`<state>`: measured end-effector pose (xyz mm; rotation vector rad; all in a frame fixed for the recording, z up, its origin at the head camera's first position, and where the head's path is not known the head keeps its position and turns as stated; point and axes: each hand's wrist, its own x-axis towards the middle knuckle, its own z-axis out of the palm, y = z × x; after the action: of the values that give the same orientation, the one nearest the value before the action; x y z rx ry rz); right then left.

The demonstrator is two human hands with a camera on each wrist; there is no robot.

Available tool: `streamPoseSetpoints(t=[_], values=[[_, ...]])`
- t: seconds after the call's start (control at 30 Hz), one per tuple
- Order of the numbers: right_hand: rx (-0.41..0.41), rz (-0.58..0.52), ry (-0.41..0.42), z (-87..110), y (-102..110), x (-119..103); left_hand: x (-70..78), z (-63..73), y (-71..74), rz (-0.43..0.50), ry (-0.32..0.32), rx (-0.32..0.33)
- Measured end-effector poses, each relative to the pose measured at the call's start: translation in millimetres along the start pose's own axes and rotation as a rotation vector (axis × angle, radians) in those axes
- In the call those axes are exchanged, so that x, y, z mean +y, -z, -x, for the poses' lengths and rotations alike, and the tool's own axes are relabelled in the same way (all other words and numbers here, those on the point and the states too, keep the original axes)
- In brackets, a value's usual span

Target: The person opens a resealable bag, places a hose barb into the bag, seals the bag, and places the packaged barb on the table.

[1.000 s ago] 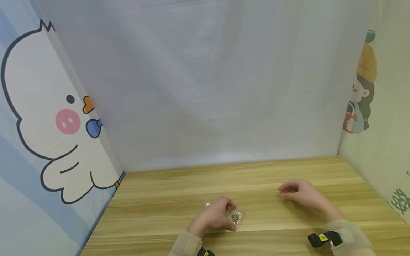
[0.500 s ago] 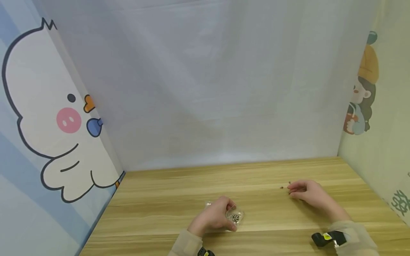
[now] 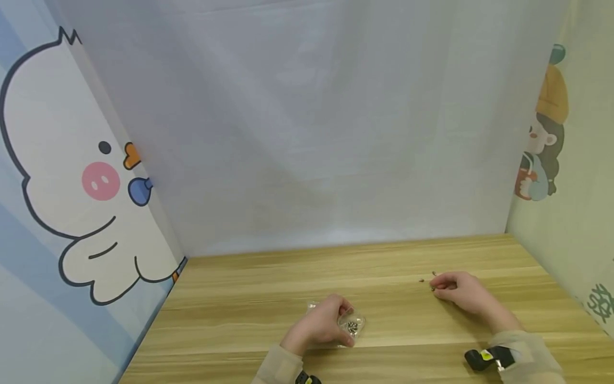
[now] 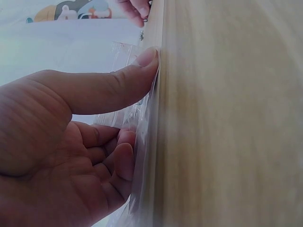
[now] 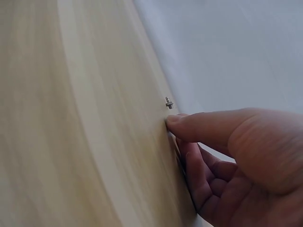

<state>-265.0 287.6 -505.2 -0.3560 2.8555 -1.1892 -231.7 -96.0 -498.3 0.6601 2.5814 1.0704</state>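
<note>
My left hand (image 3: 322,322) grips a flat clear plastic pack (image 3: 358,318) on the table, thumb on the near side and fingers on the far side. Small dark metal pieces (image 3: 352,327) lie clustered inside it. In the left wrist view, the crinkled plastic (image 4: 124,116) shows between thumb and curled fingers. My right hand (image 3: 462,292) is low over the table at the right, pinching a small metal piece (image 3: 433,288) between thumb and index fingertips. Two more pieces lie just beyond: one metal piece (image 3: 421,280) to the left, another (image 3: 434,273) behind. The right wrist view shows a stepped metal piece (image 5: 169,103) beyond the thumb tip.
The wood-grain table (image 3: 240,298) runs back to a pale grey cloth wall (image 3: 307,133). A cartoon-printed panel (image 3: 43,160) stands at the left, and a pale green printed panel (image 3: 580,160) at the right. Straps with black devices (image 3: 489,357) circle both wrists.
My right hand has drawn back a little to the right, and small metal pieces now show on the table where its fingertips were. The left hand has stayed on the plastic pack.
</note>
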Motion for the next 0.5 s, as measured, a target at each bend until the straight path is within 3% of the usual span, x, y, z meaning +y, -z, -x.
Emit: streamPoseSetpoints(t=[0.5], values=[[0.006, 0.042, -0.046, -1.5, -3.6, -4.1, 0.8, 0.8, 1.4, 0.027, 0.007, 0.003]])
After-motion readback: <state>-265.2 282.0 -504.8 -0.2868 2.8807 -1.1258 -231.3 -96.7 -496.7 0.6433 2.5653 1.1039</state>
